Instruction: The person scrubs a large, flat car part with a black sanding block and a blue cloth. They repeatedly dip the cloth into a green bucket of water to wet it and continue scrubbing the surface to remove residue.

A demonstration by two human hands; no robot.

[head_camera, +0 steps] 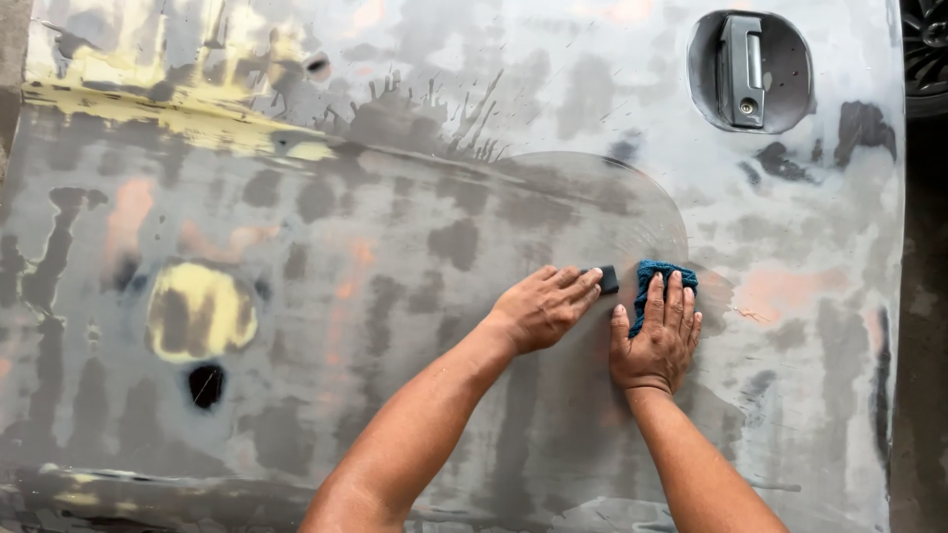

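1. A sanded car door panel (415,296) fills nearly the whole view, mottled grey with yellow filler patches (197,311) at the left and along the upper left; its right edge runs down the frame just short of the right border, where a dark floor strip (923,326) shows
2. Wide bare metal lies open to the left and below the hands; to the right there is less room before the panel's edge
3. A curved wet arc (632,188) marks the panel above the hands
4. A round recess with a grey door handle (746,69) sits near the top right corner, well apart from the hands
5. The left hand (543,306) lies flat on the panel near the middle, fingers pressed together and stretched toward the right, their tips pressing a small dark sanding block (608,280)
6. The right hand (657,341) lies just beside it, fingers slightly spread and laid flat over a blue cloth (652,274), pinning it to the panel
7. The block and the cloth sit just beside each other; whether they touch, I cannot tell
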